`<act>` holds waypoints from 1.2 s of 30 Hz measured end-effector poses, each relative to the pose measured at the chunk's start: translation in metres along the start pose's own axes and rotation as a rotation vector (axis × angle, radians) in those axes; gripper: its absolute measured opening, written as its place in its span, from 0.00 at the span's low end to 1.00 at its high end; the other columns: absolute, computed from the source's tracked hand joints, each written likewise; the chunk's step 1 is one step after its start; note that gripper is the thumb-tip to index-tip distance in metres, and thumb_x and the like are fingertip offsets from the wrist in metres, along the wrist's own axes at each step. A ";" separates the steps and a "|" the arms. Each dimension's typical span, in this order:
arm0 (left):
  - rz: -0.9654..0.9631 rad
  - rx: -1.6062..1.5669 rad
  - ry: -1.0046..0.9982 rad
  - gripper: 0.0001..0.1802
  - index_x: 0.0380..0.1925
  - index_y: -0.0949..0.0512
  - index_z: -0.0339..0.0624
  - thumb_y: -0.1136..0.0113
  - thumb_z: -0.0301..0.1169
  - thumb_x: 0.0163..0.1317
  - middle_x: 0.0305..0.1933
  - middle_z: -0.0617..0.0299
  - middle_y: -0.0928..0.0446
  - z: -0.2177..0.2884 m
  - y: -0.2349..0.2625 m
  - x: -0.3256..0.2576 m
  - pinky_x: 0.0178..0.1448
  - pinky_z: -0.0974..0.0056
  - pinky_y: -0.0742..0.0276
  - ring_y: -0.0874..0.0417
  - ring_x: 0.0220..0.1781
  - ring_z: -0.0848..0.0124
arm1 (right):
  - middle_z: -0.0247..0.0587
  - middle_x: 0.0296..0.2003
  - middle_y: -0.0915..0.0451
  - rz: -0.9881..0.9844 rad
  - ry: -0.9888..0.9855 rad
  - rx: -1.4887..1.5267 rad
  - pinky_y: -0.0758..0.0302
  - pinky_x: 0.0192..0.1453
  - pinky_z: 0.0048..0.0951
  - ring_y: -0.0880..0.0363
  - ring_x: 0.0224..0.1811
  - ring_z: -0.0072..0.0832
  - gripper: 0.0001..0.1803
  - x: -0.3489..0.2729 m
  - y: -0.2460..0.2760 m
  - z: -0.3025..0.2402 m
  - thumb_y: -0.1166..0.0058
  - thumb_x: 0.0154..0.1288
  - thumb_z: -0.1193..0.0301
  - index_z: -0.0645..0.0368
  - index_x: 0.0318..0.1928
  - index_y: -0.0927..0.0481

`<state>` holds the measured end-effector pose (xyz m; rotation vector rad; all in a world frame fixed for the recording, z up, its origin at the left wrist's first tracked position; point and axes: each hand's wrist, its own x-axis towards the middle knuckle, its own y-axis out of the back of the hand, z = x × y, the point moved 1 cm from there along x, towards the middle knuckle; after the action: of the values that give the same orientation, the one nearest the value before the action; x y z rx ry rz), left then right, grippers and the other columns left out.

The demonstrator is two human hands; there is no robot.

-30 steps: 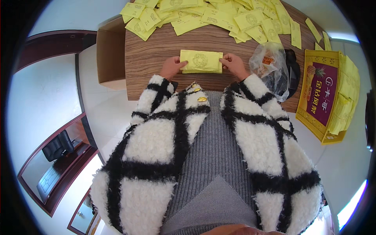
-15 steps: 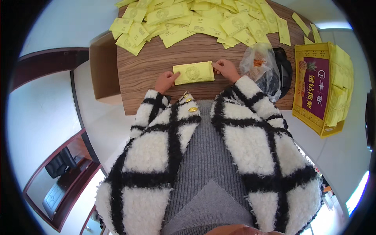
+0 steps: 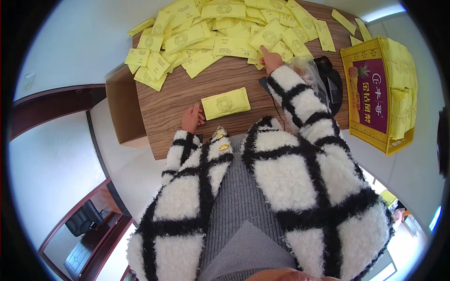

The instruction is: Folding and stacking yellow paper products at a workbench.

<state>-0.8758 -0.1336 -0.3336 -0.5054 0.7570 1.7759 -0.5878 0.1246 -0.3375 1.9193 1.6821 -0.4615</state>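
A small stack of yellow paper envelopes [image 3: 226, 104] with a round printed emblem lies flat on the wood-grain table in front of me. Close by its left end is my left hand [image 3: 191, 118], fingers slightly parted and holding nothing. My right hand [image 3: 270, 61] reaches forward to the near edge of a large heap of similar envelopes [image 3: 234, 47]. Its extended index finger touches an envelope [image 3: 269, 35] there, without a visible grip; the other fingers are partly hidden.
A clear plastic bag [image 3: 307, 68] and a black object [image 3: 333, 84] sit right of my right forearm. Further right stands a yellow basket [image 3: 349, 51] packed with envelopes. An open cardboard box [image 3: 123, 112] adjoins the table's left side.
My right hand has left the stack's right end and moved forward to the heap. My left hand has let go of the stack, which now rests on the table. The view has shifted slightly.
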 end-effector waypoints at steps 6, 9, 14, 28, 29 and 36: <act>-0.034 0.023 0.009 0.24 0.34 0.25 0.38 0.52 0.51 0.68 0.20 0.63 0.24 0.000 -0.007 -0.001 0.22 0.72 0.32 0.23 0.18 0.76 | 0.35 0.19 0.26 -0.092 -0.037 0.060 0.38 0.17 0.25 0.34 0.14 0.22 0.17 0.017 0.008 0.001 0.39 0.61 0.58 0.60 0.29 0.24; -0.059 -0.027 0.063 0.23 0.35 0.25 0.39 0.52 0.50 0.68 0.20 0.63 0.24 -0.018 -0.004 -0.002 0.23 0.72 0.31 0.23 0.18 0.76 | 0.37 0.25 0.24 -0.068 0.021 0.246 0.36 0.19 0.24 0.32 0.18 0.21 0.14 -0.002 0.008 0.016 0.39 0.61 0.61 0.59 0.32 0.25; -0.004 -0.065 -0.059 0.18 0.34 0.24 0.41 0.49 0.45 0.68 0.21 0.64 0.24 -0.024 0.016 0.022 0.24 0.72 0.32 0.25 0.20 0.77 | 0.38 0.35 0.21 0.004 0.264 0.333 0.29 0.31 0.21 0.24 0.31 0.21 0.09 -0.032 0.008 0.037 0.45 0.61 0.68 0.59 0.38 0.24; -0.178 -0.217 -0.173 0.20 0.52 0.26 0.42 0.49 0.43 0.68 0.40 0.65 0.19 0.022 0.013 -0.004 0.34 0.76 0.31 0.22 0.34 0.79 | 0.26 0.33 0.26 -1.160 0.265 -0.105 0.31 0.40 0.20 0.30 0.35 0.15 0.05 -0.140 -0.004 0.074 0.48 0.58 0.76 0.63 0.35 0.24; -0.212 -0.188 -0.159 0.22 0.53 0.27 0.42 0.48 0.45 0.68 0.41 0.64 0.19 0.019 0.012 -0.008 0.34 0.75 0.32 0.23 0.33 0.79 | 0.25 0.30 0.29 -1.178 0.305 -0.160 0.35 0.37 0.19 0.33 0.32 0.14 0.03 -0.153 -0.010 0.064 0.47 0.57 0.76 0.62 0.30 0.26; -0.269 -0.160 -0.202 0.23 0.51 0.26 0.39 0.46 0.46 0.66 0.40 0.67 0.21 0.005 0.018 -0.003 0.37 0.76 0.35 0.26 0.35 0.82 | 0.24 0.27 0.30 -1.334 0.215 -0.148 0.36 0.36 0.18 0.34 0.31 0.13 0.03 -0.172 -0.028 0.047 0.48 0.57 0.75 0.62 0.30 0.27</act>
<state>-0.8914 -0.1359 -0.3239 -0.5000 0.3884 1.6120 -0.6388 -0.0384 -0.2799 0.4975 2.8628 -0.5552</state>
